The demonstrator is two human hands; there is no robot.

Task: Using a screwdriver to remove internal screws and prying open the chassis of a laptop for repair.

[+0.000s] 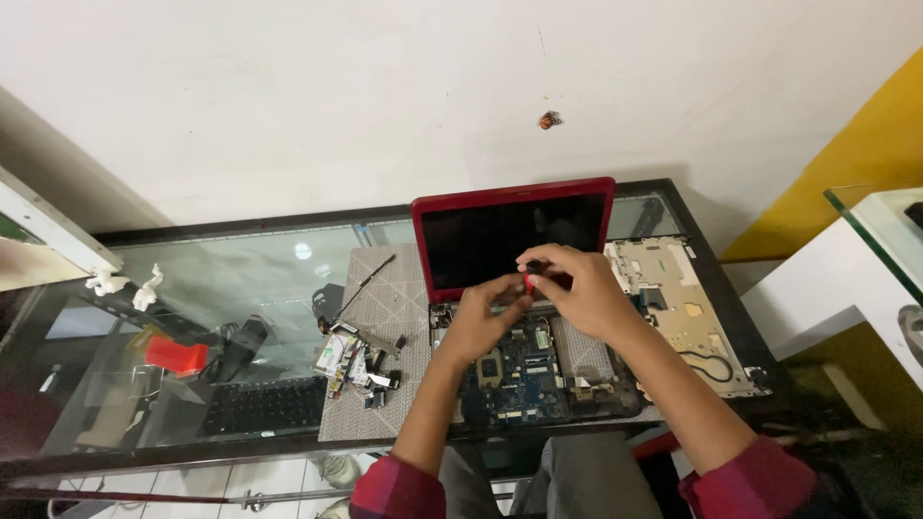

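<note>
Hands meet above the hinge line of an opened laptop: right hand [577, 284] curled closed, fingertips pinched on a small red-handled tool [529, 281], seemingly a precision screwdriver (too small to be sure); left hand [486, 317] also curled, its fingertips touching the same tool from the 8 o'clock side. Tool: light, stiff, narrow, likely slick on the handle; judged best held by the red grip between thumb and forefinger, as now. Long axis appears to run near vertical, from about 12 to 6 o'clock, with the working end toward the board, though the fingers hide most of it. Directly below, at 6 o'clock: exposed blue motherboard [519, 370] in the laptop base, fragile, to be touched only at edges and screws. At 12 o'clock: red-framed screen [510, 231], upright, dark. At 3 o'clock: pale removed palm-rest cover [687, 308] lying flat, inner face up, with a loop of black cable on it. At 9 o'clock: grey patterned mat [385, 298] bearing a cluster of small loose parts [361, 365] and a thin black cable. All rest on a glass-topped table [221, 279]; under the glass at 8 o'clock, a black keyboard [264, 406] and a red object [176, 356].
</note>
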